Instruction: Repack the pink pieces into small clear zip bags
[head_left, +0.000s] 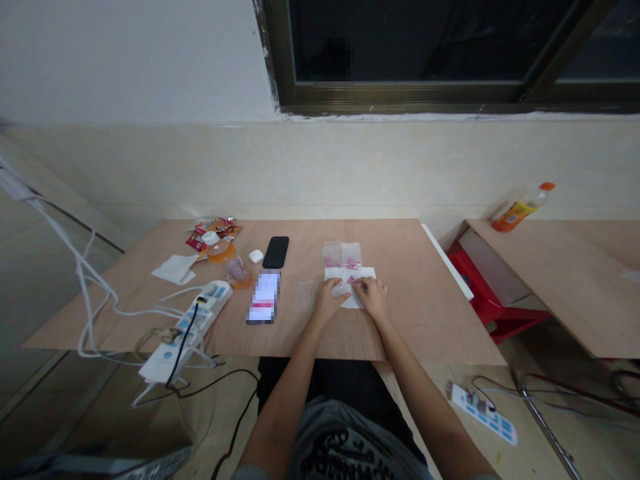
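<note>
A sheet of white paper (369, 273) lies on the table in front of me, with both hands over it. My left hand (329, 300) is curled at the paper's left side, its fingers closed on a small clear plastic bag (341, 289). From the right, my right hand (373, 298) reaches in with thumb and fingers pinched at small pink pieces (351, 280). The pieces are too small to make out well. Just beyond the paper, two clear bags (341, 253) lie side by side, with pink bits along their near edge.
Left on the table (430, 320) are a lit phone (264, 297), a black phone (276, 252), a white case (256, 256), an orange drink bottle (227, 261), snack wrappers (220, 230), tissue (175, 269) and a corded power strip (187, 330). A red stool (515, 320) stands right.
</note>
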Demonstrator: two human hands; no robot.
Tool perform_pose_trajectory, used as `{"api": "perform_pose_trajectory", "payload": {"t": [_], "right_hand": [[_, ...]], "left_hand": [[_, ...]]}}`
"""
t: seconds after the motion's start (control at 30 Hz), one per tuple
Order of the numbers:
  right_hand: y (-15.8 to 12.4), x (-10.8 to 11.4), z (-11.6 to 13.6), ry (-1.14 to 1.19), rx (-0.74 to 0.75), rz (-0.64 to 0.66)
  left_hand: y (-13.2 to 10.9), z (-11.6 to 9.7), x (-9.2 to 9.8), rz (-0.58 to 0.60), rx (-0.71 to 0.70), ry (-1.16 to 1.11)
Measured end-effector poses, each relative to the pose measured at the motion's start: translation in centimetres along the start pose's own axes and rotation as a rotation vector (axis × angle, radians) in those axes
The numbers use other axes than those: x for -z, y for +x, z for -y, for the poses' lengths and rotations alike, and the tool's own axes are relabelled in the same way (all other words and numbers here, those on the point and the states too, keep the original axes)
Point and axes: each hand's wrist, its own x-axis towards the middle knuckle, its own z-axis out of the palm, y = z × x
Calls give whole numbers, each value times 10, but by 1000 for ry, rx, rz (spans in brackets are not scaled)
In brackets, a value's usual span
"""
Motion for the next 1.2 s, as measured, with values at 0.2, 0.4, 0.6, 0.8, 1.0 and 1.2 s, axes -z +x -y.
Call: {"api": "perform_pose_trajectory", "payload": {"t": [0.2,0.4,0.6,0.8,1.0,1.2], "right_hand": [[-1,1,1,51,18,-16],[-2,4,3,163,116,-1],[-3,6,6,226,185,74],[-4,11,12,239,193,106],[-6,14,17,201,215,146],[-17,16,10,297,190,97]], "left_hand": [[1,1,-1,17,22,-29],[0,4,-2,8,6,-15],[1,3,-1,8,-26,26],[1,-1,-1,5,-7,34],[-1,-7,-1,13,-41,98],[-2,-19,1,61,-4,130]]}}
